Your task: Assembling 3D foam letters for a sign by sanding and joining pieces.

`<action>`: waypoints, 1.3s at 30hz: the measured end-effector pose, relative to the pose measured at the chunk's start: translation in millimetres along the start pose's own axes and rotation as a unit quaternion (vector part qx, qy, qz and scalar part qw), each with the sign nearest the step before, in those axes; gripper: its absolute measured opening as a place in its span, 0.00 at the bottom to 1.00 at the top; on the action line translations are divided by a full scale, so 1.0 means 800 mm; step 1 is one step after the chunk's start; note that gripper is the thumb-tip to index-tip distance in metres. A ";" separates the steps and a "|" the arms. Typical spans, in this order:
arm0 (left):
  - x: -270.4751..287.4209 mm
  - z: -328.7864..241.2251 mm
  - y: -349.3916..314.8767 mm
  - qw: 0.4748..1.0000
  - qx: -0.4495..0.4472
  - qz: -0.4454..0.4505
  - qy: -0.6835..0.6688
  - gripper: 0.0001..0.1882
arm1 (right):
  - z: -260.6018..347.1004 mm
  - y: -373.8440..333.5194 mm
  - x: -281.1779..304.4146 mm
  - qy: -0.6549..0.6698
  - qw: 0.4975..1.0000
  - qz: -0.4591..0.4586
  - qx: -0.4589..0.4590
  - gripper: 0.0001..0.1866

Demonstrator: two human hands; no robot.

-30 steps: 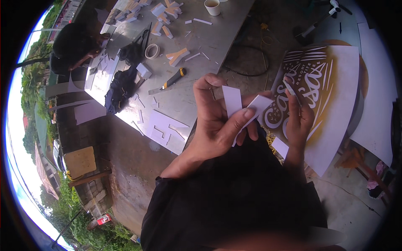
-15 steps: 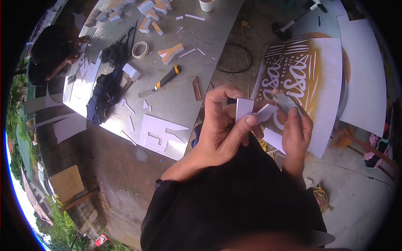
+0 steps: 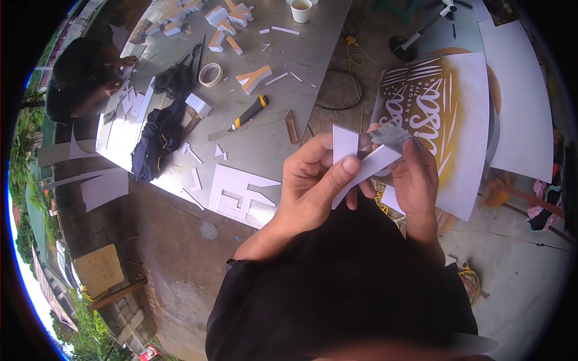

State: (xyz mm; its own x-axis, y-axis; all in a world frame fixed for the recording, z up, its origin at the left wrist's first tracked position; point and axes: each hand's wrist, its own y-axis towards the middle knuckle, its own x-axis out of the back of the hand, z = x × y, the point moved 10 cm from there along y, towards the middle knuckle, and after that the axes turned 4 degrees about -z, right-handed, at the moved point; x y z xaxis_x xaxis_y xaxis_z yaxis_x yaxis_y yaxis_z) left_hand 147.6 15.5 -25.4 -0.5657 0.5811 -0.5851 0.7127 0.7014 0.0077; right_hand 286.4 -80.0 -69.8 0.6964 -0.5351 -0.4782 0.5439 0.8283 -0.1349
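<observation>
A white cut-out piece (image 3: 374,168) with branching arms, like a letter Y, is pinched in my left hand (image 3: 308,189), the thumb pressing across its middle. My right hand (image 3: 418,180) is closed on a folded grey sheet (image 3: 391,136) that looks like sandpaper. The sheet lies against the upper end of the piece's right arm. My left fingers behind the piece are partly hidden. Both hands are held above my dark shirt, just off the table's right edge.
The metal table (image 3: 289,72) bears a utility knife (image 3: 251,111), a tape roll (image 3: 211,74), dark cloth (image 3: 159,138), a cut white sheet (image 3: 241,192), several letter blocks and a cup (image 3: 301,10). A painted sign panel (image 3: 463,132) stands right. Another person (image 3: 84,78) is at the far left.
The white piece has turned in my left hand, showing more of its right arm. My right hand has moved left, bringing the grey sheet from apart onto that arm's end.
</observation>
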 end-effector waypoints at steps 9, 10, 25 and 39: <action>0.013 0.032 -0.012 0.986 0.094 0.009 -0.138 0.19 | -0.001 -0.009 -0.002 0.010 1.000 -0.012 0.003 0.16; 0.015 0.033 -0.013 0.987 0.091 0.003 -0.131 0.21 | -0.002 -0.010 -0.001 0.010 1.000 -0.015 0.004 0.16; 0.021 0.013 -0.012 0.998 0.013 0.039 -0.040 0.38 | -0.005 -0.011 -0.003 -0.015 0.997 -0.069 0.028 0.14; 0.053 0.009 -0.019 0.996 0.020 -0.019 -0.081 0.24 | -0.008 0.000 -0.028 -0.032 0.998 -0.042 0.040 0.14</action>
State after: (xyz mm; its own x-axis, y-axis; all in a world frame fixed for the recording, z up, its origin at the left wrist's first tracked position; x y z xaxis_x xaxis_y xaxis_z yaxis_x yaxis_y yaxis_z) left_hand 115.9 26.8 -56.0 -0.5213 0.4778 -0.7070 0.7097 0.7028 -0.0484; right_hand 267.7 -67.0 -64.4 0.6730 -0.6142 -0.4121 0.6356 0.7652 -0.1025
